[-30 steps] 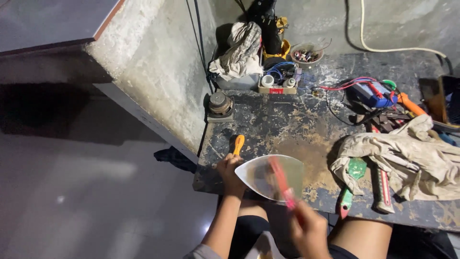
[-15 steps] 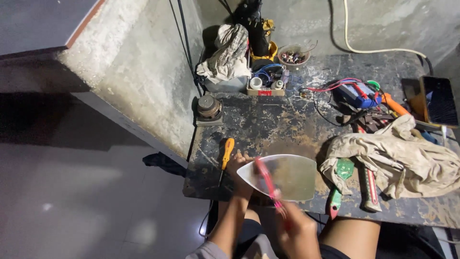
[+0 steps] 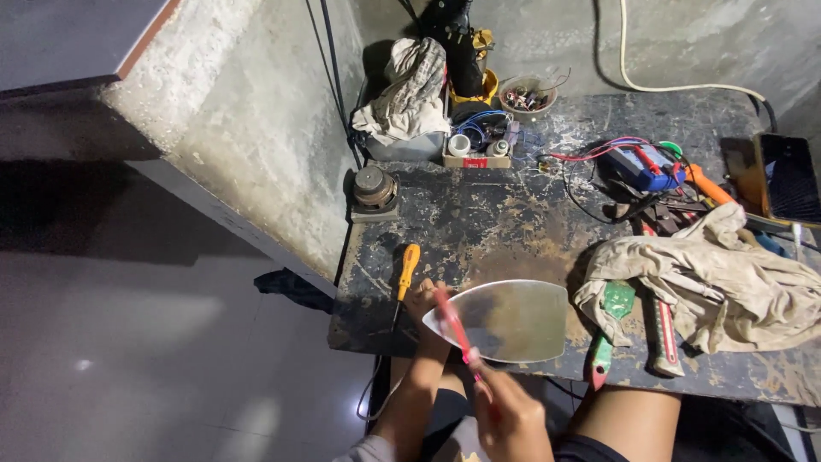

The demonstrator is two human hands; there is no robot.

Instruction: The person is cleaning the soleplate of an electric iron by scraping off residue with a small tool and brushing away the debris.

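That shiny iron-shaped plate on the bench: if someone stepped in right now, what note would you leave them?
Left hand steadies the pointed end of the metal plate on the workbench.
Right hand holds a red-handled tool, tip over the plate.
Orange screwdriver lies just left of it, crumpled cloth to the right.
Done: plate laid flat, gripped.
Left: the work on the plate; progress unclear.

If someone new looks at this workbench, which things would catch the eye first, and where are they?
First, the shiny iron-shaped metal plate at the near edge of the worn workbench, steadied at its pointed end by the left hand while the right hand holds a red-handled tool over it. An orange-handled screwdriver lies just left of it, and a crumpled beige cloth to the right.
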